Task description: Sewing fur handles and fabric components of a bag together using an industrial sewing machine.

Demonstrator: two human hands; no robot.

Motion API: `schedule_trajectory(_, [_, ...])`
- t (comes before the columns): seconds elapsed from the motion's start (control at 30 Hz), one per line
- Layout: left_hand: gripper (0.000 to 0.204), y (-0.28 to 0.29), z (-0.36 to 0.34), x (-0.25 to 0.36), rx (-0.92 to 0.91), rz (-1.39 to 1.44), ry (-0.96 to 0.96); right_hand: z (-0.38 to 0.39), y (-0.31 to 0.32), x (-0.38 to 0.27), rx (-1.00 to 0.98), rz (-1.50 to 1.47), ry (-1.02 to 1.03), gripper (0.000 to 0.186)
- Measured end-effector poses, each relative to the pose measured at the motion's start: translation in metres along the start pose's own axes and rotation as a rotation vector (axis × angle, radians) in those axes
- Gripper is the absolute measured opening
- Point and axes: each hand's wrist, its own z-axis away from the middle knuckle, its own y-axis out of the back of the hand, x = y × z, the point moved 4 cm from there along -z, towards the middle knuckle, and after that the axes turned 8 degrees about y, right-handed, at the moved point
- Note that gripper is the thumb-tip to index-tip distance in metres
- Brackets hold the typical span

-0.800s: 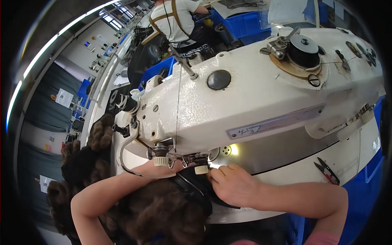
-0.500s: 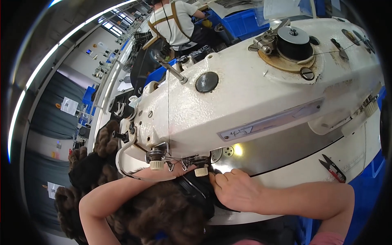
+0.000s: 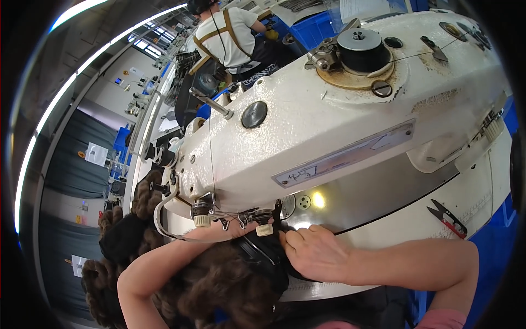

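A white sewing machine spans the view. Under its left end lies a black garment with a metal zipper and shaggy brown fur. My right hand is closed at the garment's right edge, fingers curled and thumb side pressed on the black cloth. My left hand reaches across the garment to the needle end. The machine's tension knobs hide its fingers, and what they hold cannot be seen. The needle and presser foot are hidden too.
Red-and-black thread snips lie on the white tabletop at the right. More fur-trimmed black pieces are heaped at the left. A co-worker in a white shirt sits beyond the machine, beside blue bins.
The whole view has shifted slightly, so the machine sits a little further left. Both hands stay at nearly the same places on the garment.
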Motion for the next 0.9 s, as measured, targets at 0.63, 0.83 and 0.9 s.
schedule_trajectory(0.63, [0.041, -0.001, 0.016, -0.049, -0.209, 1.340, 0.582, -0.018, 0.002, 0.037, -0.075, -0.149, -0.042, 0.037])
schedule_trajectory(0.83, [0.052, -0.002, 0.024, -0.043, -0.649, 2.518, 0.882, -0.014, -0.001, 0.042, -0.091, -0.160, 0.027, 0.026])
schedule_trajectory(0.9, [0.054, -0.016, 0.034, -0.048, -0.859, 3.141, 1.047, -0.011, 0.003, 0.041, -0.075, -0.172, 0.047, 0.025])
